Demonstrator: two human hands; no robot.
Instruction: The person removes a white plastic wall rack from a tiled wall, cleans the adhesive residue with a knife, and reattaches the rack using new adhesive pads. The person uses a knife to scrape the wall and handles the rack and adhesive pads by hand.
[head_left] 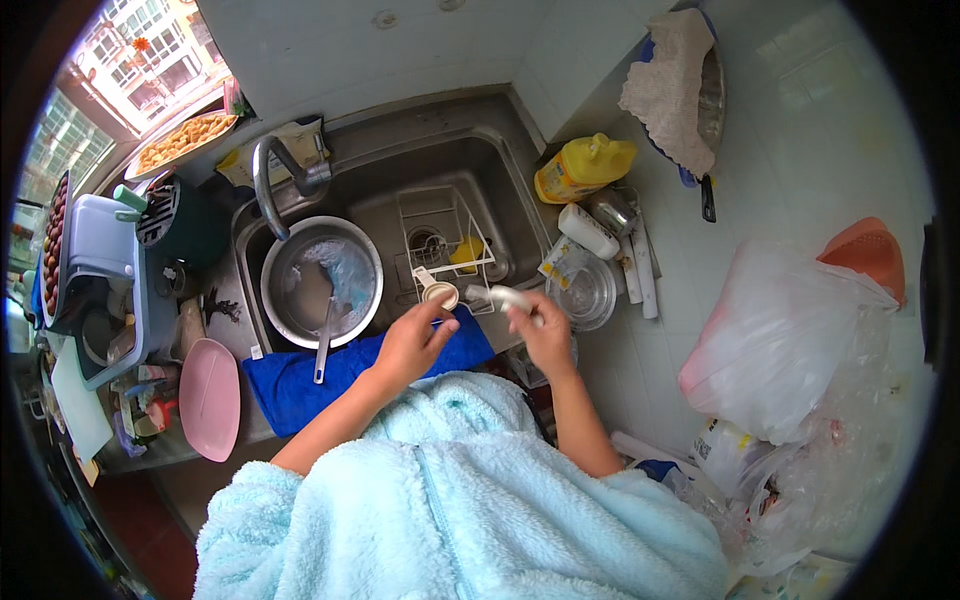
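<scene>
My left hand (412, 338) is over the sink's front edge, its fingers closed at the near rim of a small pale scoop (440, 294) with a short handle. To its right, my right hand (543, 336) grips a white, curved object (512, 298) between thumb and fingers; its exact kind I cannot make out. A greyish piece (479, 292) shows between the two hands. Left of them, a metal basin (371, 258) stands in the sink under the faucet (266, 185). Cloudy water and something bluish are inside, and a grey handle (322, 358) leans over its near rim.
A white wire rack (452, 199) and something yellow (467, 252) lie in the sink (385, 160). A blue towel (290, 385) drapes over the front edge. Right stand a yellow jug (590, 165) and clear containers (582, 295); left, a pink tray (209, 400). Plastic bags (770, 330) hang at far right.
</scene>
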